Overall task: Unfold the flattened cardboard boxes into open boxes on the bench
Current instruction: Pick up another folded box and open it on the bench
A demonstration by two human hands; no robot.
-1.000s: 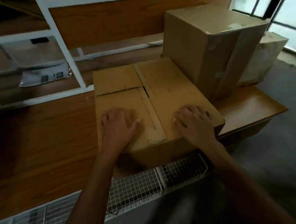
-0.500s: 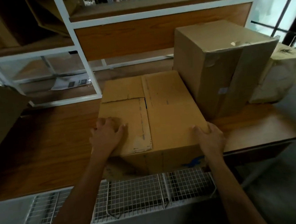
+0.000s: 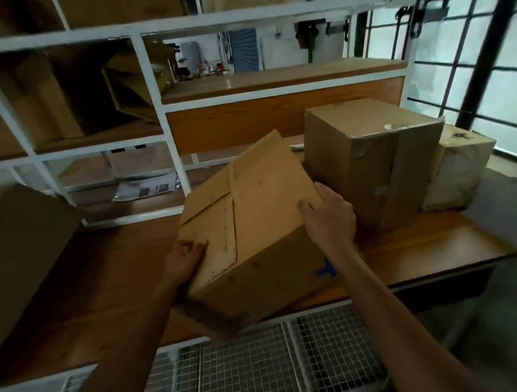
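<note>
A brown cardboard box, squared up with its top flaps folded shut, is lifted and tilted over the wooden bench. Its near lower corner hangs past the bench's front edge. My left hand grips the box's left edge, fingers curled onto the top flap. My right hand clasps the box's right edge, thumb on top. A blue mark shows on the box's front face.
A taller taped box stands right behind, with a pale wrapped box beside it. Another cardboard box sits at the left. White shelving with folded cardboard rises at the back. A wire mesh tray runs below the bench's front.
My hands slid from the box's top to its two side edges, then lifted and tipped it, rotating it clockwise. The camera view rose toward the shelves.
</note>
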